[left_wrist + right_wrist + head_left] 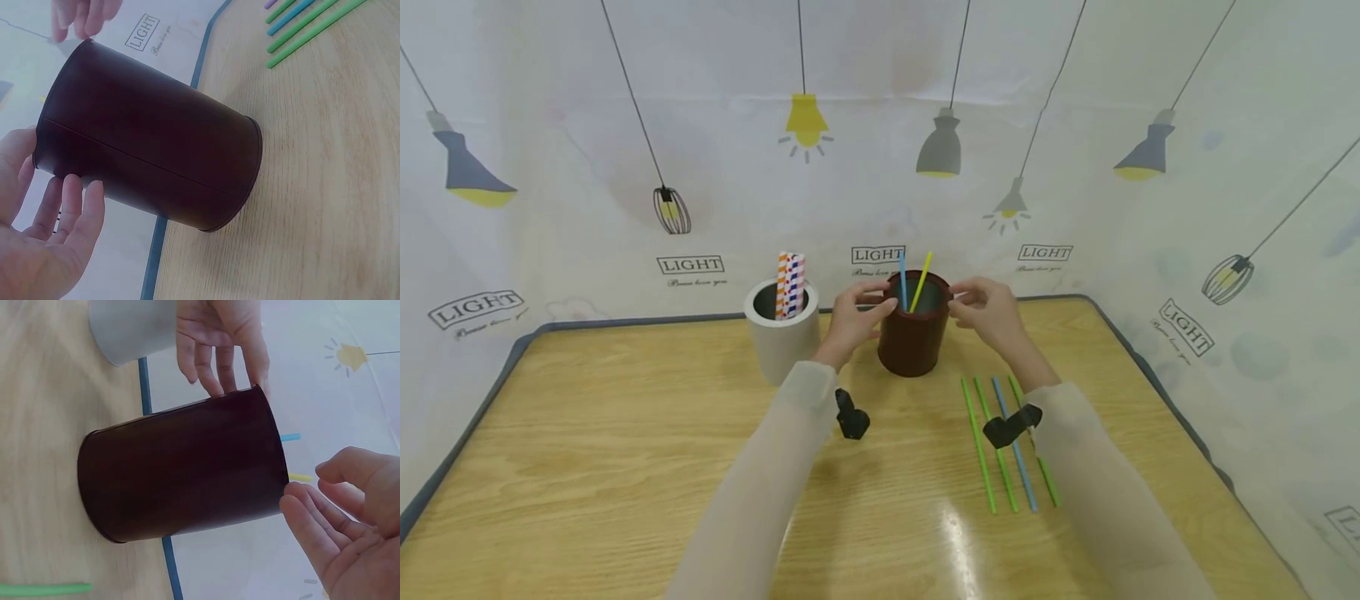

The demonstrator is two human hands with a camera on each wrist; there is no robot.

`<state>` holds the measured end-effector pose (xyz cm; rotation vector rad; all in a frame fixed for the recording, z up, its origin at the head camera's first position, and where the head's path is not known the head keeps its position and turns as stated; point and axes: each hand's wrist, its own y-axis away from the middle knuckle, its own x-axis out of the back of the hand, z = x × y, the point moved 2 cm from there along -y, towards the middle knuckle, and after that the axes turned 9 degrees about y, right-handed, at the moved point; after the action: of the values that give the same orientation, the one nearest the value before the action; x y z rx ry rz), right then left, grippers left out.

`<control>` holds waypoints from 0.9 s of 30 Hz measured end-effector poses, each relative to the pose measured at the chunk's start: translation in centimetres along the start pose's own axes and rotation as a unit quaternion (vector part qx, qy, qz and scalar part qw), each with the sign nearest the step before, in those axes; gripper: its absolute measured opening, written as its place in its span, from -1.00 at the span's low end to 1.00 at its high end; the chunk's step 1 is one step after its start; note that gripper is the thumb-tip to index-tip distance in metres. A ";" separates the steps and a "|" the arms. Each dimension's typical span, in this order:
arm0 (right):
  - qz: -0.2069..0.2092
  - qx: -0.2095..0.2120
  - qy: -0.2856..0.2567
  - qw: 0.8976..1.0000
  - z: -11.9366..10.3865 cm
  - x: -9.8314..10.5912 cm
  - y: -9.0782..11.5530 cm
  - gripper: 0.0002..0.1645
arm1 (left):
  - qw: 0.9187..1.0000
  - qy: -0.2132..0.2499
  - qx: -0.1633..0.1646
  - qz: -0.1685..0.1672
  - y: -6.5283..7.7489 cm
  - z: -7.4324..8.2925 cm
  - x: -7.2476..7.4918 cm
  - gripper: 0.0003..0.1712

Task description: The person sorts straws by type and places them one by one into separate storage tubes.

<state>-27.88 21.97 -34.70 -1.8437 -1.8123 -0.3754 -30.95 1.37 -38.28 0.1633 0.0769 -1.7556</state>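
Note:
A dark brown cylindrical holder (913, 342) stands upright on the table, with a blue straw (903, 283) and a yellow straw (921, 283) leaning inside. My left hand (852, 321) touches its left side near the rim, fingers fairly straight and spread, as the left wrist view shows. On the opposite side my right hand (992, 317) has its fingertips at the rim, thumb apart from the fingers (306, 519). Several plain straws, green and blue, lie in a row in front of the right arm, including a blue straw (1015, 446); the right wrist camera covers part of the row.
Left of the brown holder stands a white cylindrical holder (767, 342) containing several patterned straws (790, 287). The wooden table (625, 433) has a dark border strip (647, 319) where it meets the lamp-printed backdrop (737, 167).

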 end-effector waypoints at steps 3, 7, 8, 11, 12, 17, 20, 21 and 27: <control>-0.013 0.007 0.008 1.000 0.4 0.1 0.8 -0.72 | 1.000 -0.001 0.000 0.004 -0.1 -0.1 0.0 -0.59; -0.038 -0.004 0.025 0.999 1.1 0.1 2.0 -0.71 | 1.000 -0.005 -0.002 0.008 -0.2 -0.1 0.0 -0.60; -0.045 -0.009 0.028 0.999 1.4 0.1 2.3 -0.70 | 1.000 -0.005 -0.004 0.008 -0.2 -0.1 -0.1 -0.60; -0.062 -0.021 0.035 0.997 2.3 0.1 3.1 -0.68 | 1.000 -0.007 -0.008 0.007 -0.1 -0.1 -0.1 -0.61; -0.065 -0.024 0.035 0.997 2.6 0.1 3.4 -0.68 | 1.000 -0.008 -0.009 0.007 0.0 -0.1 0.0 -0.61; -0.070 -0.034 0.025 0.997 4.4 -0.2 4.7 -0.67 | 1.000 -0.006 -0.007 0.007 0.1 0.0 0.0 -0.61; -0.076 -0.043 0.017 0.996 5.4 -0.5 5.7 -0.65 | 1.000 0.000 -0.003 0.008 0.1 0.0 -0.1 -0.60; -0.079 -0.048 0.021 0.995 5.7 -0.6 6.0 -0.64 | 1.000 0.000 -0.002 0.009 0.1 0.0 -0.1 -0.60; -0.077 -0.086 0.052 0.992 6.9 -1.3 7.4 -0.64 | 1.000 0.001 -0.007 0.013 0.2 0.0 -0.1 -0.60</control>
<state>-21.77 24.92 -42.37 -1.7631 -1.9064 -0.6913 -30.78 1.40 -38.25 0.1554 0.0897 -1.7289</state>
